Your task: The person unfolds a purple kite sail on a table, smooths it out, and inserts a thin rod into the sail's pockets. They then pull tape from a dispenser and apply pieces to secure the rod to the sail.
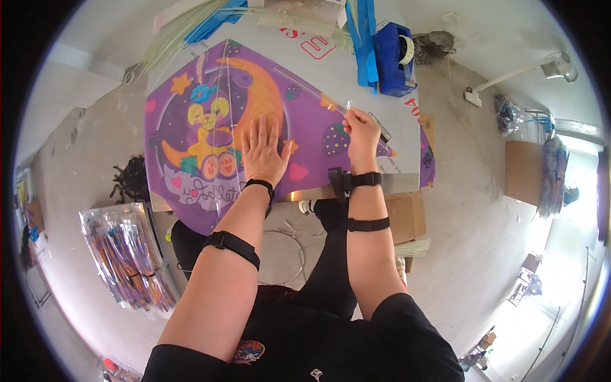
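A purple kite sail (312, 127) printed with a cartoon bear, a crescent moon, stars and berries lies spread over the table, its lower part hanging past the near edge. My left hand (265, 153) rests flat on it, fingers stretched, beside the printed moon. Near the sail's right corner my right hand (363, 130) is closed in a pinch on a small whitish piece (349, 105) whose end pokes up above the fingers; its kind is unclear. A thin pale rod (299, 79) runs along the upper right edge toward that hand. Another thin line crosses the sail lengthwise.
Beyond the sail stands a blue tape dispenser (394, 60), with blue strips (364, 44) beside it. Pale thin rods (168, 48) are bundled at the far left. Clear-wrapped colourful packs (127, 258) sit low on the left. An open cardboard box (407, 216) is below the table's right side.
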A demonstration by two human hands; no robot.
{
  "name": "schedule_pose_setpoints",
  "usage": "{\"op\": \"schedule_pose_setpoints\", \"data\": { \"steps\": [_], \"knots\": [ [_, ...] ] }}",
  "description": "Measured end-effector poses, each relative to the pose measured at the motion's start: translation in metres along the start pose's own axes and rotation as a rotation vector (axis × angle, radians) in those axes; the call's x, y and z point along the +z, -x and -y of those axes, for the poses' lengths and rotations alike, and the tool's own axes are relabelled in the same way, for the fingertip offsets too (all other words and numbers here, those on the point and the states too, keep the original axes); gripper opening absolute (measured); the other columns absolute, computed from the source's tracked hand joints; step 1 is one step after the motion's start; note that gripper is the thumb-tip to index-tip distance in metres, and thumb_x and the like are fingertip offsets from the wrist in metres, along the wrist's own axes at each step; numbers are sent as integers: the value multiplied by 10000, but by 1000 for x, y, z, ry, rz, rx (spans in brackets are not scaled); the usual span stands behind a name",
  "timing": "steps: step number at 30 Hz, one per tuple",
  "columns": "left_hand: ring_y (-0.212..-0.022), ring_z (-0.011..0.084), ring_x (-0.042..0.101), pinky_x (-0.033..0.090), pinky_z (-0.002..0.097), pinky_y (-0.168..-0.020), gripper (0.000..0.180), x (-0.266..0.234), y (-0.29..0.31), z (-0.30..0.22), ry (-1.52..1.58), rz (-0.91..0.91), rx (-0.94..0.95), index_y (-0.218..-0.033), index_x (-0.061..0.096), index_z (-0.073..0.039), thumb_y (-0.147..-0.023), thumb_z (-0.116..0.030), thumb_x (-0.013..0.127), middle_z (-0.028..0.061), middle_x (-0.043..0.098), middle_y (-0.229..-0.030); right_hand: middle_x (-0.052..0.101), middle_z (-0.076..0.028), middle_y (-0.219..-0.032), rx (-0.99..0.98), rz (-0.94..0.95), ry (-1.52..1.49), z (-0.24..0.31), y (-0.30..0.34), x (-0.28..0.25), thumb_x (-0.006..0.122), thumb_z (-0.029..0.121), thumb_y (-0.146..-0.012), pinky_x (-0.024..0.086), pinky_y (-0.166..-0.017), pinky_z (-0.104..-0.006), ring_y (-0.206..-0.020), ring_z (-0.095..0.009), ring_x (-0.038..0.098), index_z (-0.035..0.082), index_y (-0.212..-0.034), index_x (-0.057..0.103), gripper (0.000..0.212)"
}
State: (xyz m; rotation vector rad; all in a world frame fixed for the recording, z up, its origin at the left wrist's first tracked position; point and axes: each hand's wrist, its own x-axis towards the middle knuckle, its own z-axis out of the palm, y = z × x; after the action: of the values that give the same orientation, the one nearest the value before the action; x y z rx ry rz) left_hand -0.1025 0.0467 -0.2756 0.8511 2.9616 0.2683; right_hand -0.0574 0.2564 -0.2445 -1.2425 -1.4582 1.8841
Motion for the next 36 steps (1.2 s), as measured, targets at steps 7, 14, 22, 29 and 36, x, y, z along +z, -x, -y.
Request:
{"op": "schedule_pose_setpoints", "data": {
  "steps": [7, 14, 22, 29, 36],
  "knots": [
    [-1420, 305, 209, 149, 476, -1151, 618, -1, 0, 2, 27, -28, 2, -1461, 328, -161, -934, -469, 426, 117, 263, -1528, 631, -34, -759, -25, -33, 128, -9, 5, 18, 662, 48, -851, 474, -532, -219, -615, -95, 592, -24, -1134, 631, 294],
    [-1415, 307, 222, 153, 479, -1148, 609, 0, 0, 1, 55, -48, 9, -1456, 340, -161, -935, -462, 436, 124, 273, -1524, 649, -58, -744, -156, -86, 345, -10, 0, 21, 658, 35, -839, 485, -523, -257, -629, -125, 637, -8, -1093, 572, 272],
    [-1425, 307, 196, 137, 488, -1151, 627, 3, 0, 2, 74, -39, 3, -1462, 329, -161, -926, -466, 445, 117, 258, -1531, 665, -84, -739, -236, -17, 491, -9, -2, 21, 644, 23, -832, 498, -520, -282, -560, -164, 647, -13, -1025, 509, 238],
    [-1425, 307, 199, 142, 488, -1150, 629, 2, 0, 2, 84, -45, 2, -1467, 320, -177, -921, -458, 459, 110, 257, -1533, 665, -84, -733, -181, -19, 452, -13, -3, 25, 640, 19, -833, 490, -522, -276, -556, -167, 652, -13, -982, 508, 202],
    [-1425, 307, 199, 144, 487, -1150, 633, 2, 0, 1, 85, -44, 0, -1469, 316, -179, -921, -461, 461, 110, 257, -1534, 662, -80, -695, -181, -42, 479, -18, -6, 24, 659, 31, -817, 489, -533, -281, -551, -174, 658, -16, -957, 510, 209]
  ]
}}
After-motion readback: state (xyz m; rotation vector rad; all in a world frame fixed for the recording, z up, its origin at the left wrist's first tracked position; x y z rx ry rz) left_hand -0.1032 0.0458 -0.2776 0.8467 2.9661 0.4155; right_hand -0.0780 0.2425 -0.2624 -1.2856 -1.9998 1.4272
